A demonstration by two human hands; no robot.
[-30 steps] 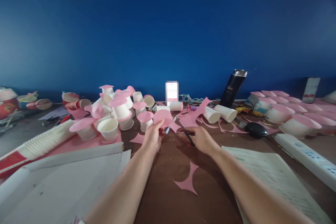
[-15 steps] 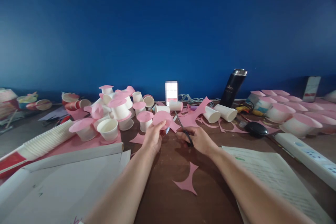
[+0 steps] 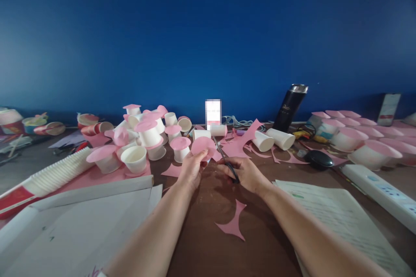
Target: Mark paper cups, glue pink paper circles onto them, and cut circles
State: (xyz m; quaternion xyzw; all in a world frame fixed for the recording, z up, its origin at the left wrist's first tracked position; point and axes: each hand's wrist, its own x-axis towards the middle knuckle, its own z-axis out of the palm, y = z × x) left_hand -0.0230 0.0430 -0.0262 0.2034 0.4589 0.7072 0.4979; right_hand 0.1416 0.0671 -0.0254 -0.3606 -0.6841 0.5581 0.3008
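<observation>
My left hand [image 3: 191, 169] pinches a round pink paper disc [image 3: 202, 146] by its lower edge, holding it above the brown table [image 3: 201, 242]. My right hand [image 3: 247, 173] grips black-handled scissors [image 3: 225, 161]; the blades point up and left towards the disc's right side. Both hands sit close together at the table's middle. A curved pink offcut [image 3: 234, 221] lies on the table below my right wrist.
A heap of white paper cups with pink paper lids [image 3: 146, 136] stands behind my left hand, a sleeve of stacked cups [image 3: 55, 175] at left. White card sheets [image 3: 71, 220] lie front left, printed paper [image 3: 338, 220] front right. A black flask [image 3: 289, 107], mouse [image 3: 320, 159], power strip [image 3: 380, 190] and lidded bowls [image 3: 370, 153] are at right.
The scissors have swung from a flatter angle to pointing up beside the disc. My hands moved slightly closer together; the disc turned a little in my left fingers.
</observation>
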